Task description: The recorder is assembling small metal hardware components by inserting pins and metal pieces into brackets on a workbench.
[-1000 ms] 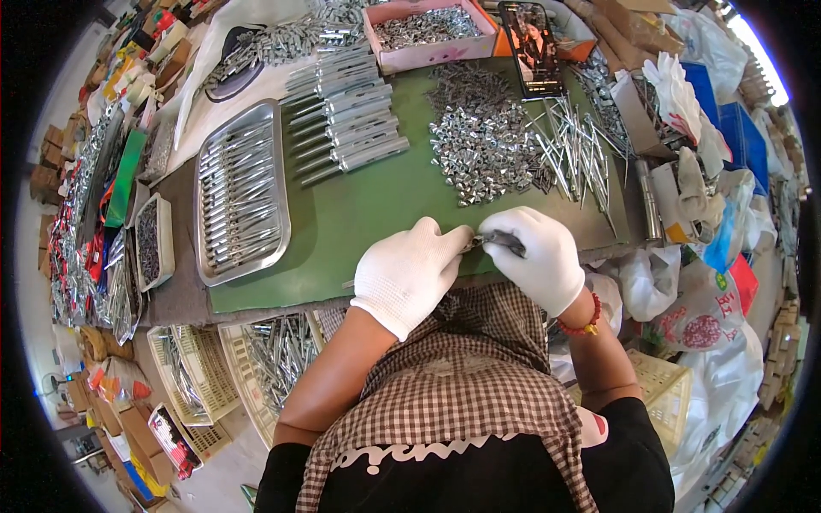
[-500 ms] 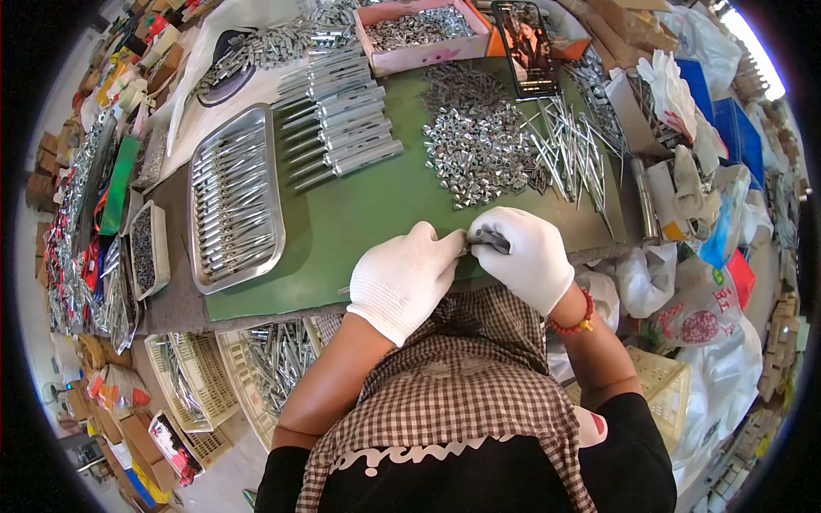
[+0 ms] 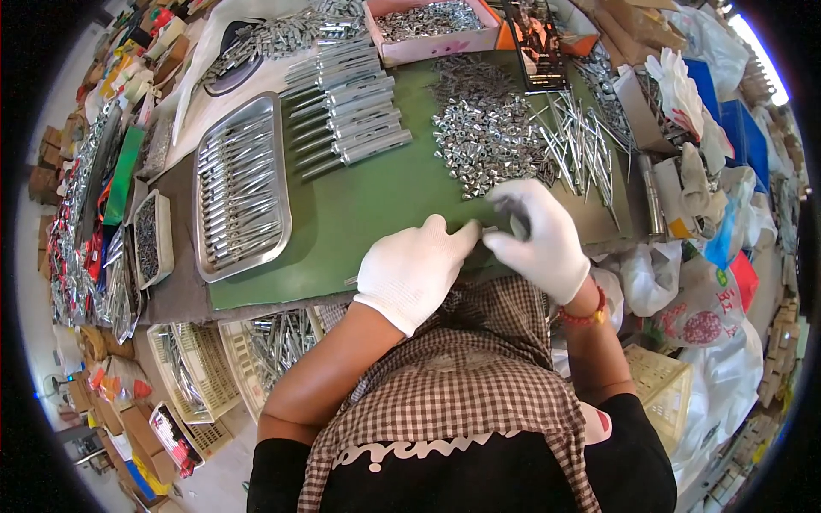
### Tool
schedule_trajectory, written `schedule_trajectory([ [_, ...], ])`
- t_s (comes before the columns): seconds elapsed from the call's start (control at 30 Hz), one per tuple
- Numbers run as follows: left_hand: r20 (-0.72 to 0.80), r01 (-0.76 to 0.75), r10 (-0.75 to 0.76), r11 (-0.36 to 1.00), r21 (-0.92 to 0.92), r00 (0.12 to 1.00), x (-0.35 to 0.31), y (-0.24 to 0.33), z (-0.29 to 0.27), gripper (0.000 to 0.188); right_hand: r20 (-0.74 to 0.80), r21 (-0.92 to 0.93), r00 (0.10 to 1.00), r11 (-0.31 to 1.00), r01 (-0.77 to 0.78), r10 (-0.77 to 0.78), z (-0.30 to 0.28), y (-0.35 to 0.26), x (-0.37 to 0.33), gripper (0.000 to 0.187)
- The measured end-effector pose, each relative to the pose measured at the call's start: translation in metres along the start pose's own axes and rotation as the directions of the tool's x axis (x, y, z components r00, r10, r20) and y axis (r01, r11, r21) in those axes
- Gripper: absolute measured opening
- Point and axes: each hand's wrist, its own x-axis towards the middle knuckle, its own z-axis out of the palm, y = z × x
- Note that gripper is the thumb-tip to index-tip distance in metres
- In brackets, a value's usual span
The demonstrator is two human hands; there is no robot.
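My left hand (image 3: 417,267), in a white knit glove, is closed round a slender metal rod (image 3: 351,280). One end of it pokes out by my wrist; a small metal tip shows past the fingertips, and the rest is hidden in the glove. My right hand (image 3: 540,244), gloved too, is just right of that tip with thumb and fingers apart, and nothing shows between them. Beyond it lies a heap of small shiny metal caps (image 3: 483,141). Long thin metal pins (image 3: 586,154) are strewn to its right, and dark small pieces (image 3: 475,79) lie behind.
On the green mat (image 3: 368,218) at left stands a steel tray (image 3: 286,224) of assembled metal pieces. Metal tubes with pins (image 3: 363,128) lie in a row beside it. Behind are a pink box (image 3: 428,53) of small parts and a phone (image 3: 543,84). Plastic crates (image 3: 224,389) sit below the table edge.
My right hand has come away from the left, and its fingers have spread. The dark piece seen in it earlier no longer shows. My left hand keeps its grip.
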Motion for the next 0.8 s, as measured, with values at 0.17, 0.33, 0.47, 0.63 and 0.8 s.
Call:
schedule_trajectory([
  [0.17,0.025,-0.009,0.009,1.000,0.021,1.000,0.003,0.004,-0.004,0.024,0.019,0.989,0.940,0.130,-0.067,0.339,0.018,0.001,0.018,0.050],
  [0.33,0.084,0.018,-0.016,1.000,-0.024,0.996,0.005,0.005,-0.008,0.019,-0.038,0.998,0.941,0.066,0.017,0.336,0.040,0.001,0.022,0.053],
  [0.47,0.069,-0.011,0.011,1.000,-0.006,0.998,0.006,0.006,-0.009,0.015,-0.107,0.906,0.960,0.423,-0.012,0.258,0.046,0.002,0.016,0.055],
  [0.63,0.074,-0.040,0.033,0.994,0.097,0.997,0.014,0.019,-0.004,0.012,-0.228,0.903,0.945,0.414,0.116,0.232,0.047,0.001,0.008,0.054],
  [0.8,0.039,-0.076,0.071,0.985,0.152,0.997,0.015,0.021,-0.005,0.012,-0.227,0.945,0.935,0.296,0.143,0.274,0.046,0.003,0.008,0.054],
])
